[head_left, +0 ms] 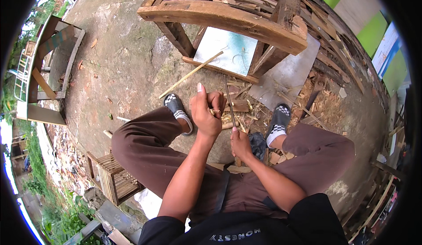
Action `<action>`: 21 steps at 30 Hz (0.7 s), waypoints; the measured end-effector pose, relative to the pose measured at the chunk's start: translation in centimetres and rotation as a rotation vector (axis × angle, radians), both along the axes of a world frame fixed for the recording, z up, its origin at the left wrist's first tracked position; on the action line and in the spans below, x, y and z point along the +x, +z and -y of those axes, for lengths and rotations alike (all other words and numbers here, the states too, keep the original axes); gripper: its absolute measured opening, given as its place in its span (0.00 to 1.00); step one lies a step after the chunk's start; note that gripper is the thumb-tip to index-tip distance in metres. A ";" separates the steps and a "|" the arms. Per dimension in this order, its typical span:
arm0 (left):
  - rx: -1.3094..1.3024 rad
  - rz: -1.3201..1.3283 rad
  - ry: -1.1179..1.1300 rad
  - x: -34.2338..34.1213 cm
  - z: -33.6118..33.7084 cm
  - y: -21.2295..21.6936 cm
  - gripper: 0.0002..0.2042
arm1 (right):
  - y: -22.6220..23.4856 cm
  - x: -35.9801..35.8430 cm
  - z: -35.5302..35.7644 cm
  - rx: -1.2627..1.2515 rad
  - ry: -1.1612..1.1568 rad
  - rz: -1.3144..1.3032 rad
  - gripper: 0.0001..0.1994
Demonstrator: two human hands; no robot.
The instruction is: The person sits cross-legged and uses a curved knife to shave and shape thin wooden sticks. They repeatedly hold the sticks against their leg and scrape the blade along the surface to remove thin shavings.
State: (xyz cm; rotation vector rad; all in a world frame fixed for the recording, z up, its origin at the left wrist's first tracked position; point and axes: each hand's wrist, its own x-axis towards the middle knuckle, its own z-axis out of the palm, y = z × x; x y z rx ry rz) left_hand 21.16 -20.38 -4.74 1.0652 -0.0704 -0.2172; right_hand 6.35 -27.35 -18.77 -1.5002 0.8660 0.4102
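Left hand grips wood; right hand, blade.

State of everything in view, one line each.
left hand, closed on thin wood piece
right hand, closed on long blade
thin wood piece, held
long blade, unsheathed, pointing away from the person
pale strip, free of both hands
panel, stained teal
checkered shoes, worn
dark plastic, crumpled
wood scraps, scattered

From my remote seat I see stained grey-brown ground carrying scattered tan wood chips, small brown dry leaves, a flat pale-grey sheet and piled weathered wooden strips.
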 end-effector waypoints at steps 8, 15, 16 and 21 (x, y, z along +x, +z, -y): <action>-0.026 -0.044 0.019 0.0 -1.4 -0.1 0.33 | 7.9 2.4 -0.7 -0.278 0.186 0.448 0.16; -0.153 -0.078 0.040 0.0 -2.2 -0.3 0.32 | -3.6 0.2 -0.6 -0.486 0.204 0.091 0.26; -0.152 -0.044 0.005 0.0 -2.3 -0.5 0.32 | -5.7 -0.6 0.5 -0.468 0.231 0.086 0.26; -0.082 -0.031 0.015 0.4 -2.2 -0.5 0.33 | -3.0 0.2 0.0 -0.416 0.225 0.171 0.23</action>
